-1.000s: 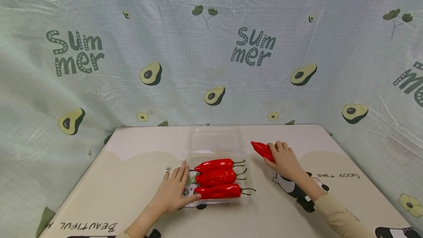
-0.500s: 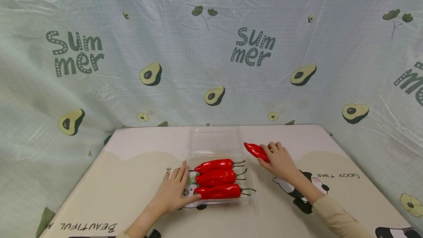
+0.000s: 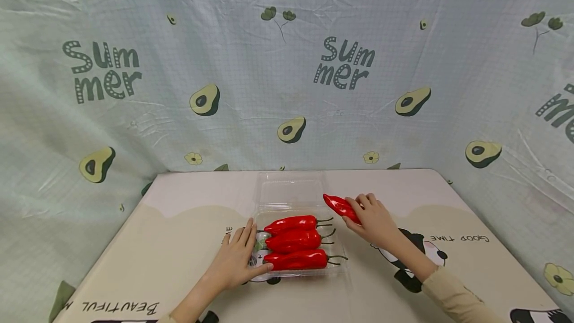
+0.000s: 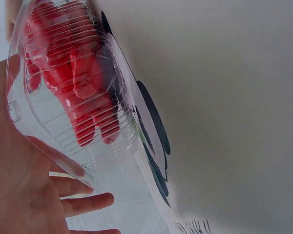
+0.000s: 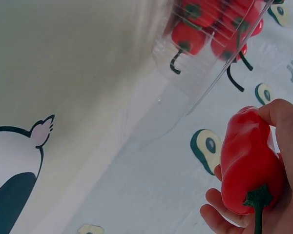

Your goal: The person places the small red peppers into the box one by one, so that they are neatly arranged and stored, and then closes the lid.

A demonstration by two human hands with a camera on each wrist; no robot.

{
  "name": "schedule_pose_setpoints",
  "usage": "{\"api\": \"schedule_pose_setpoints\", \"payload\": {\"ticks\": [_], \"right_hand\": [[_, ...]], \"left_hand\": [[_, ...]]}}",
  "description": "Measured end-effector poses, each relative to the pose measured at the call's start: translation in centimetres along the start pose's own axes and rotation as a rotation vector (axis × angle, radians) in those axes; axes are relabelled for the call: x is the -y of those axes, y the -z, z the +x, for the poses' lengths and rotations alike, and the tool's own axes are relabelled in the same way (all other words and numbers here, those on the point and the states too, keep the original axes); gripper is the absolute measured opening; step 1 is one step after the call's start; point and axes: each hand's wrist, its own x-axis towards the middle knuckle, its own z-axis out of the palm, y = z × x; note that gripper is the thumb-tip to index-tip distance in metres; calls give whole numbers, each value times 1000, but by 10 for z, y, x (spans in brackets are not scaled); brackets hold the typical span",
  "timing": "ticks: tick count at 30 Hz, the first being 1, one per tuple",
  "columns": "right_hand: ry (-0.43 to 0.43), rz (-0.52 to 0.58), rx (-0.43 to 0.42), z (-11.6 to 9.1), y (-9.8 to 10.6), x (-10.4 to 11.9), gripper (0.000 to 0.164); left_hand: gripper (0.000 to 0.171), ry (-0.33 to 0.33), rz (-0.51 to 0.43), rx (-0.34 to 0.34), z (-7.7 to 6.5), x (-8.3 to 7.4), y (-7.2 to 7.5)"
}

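Observation:
My right hand grips a long red pepper, its tip pointing left, just right of a clear plastic box. In the right wrist view, the thumb and fingers wrap the held pepper, whose green stem faces the camera. Inside the box, red peppers lie in layers, stems to the right, three showing on top. My left hand rests along the box's left side with fingers extended and the thumb over its near corner. In the left wrist view, the left hand touches the box's rim.
The box's clear lid is folded back behind it, flat toward the far edge. A printed mat with panda figures and lettering covers the table. A patterned curtain hangs behind and at both sides.
My right hand has moved left with the red pepper, bringing its tip close to the box's back right corner. The left hand, the box and the peppers inside have stayed put.

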Motion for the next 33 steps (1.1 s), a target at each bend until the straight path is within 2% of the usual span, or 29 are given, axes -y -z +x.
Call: {"api": "schedule_pose_setpoints", "payload": {"ticks": [17, 33], "right_hand": [[36, 32, 4, 3, 6, 21, 47], [138, 71, -19, 4, 4, 41, 46]], "left_hand": [[96, -3, 6, -5, 0, 1, -2], [96, -1, 6, 4, -1, -1, 2]]}}
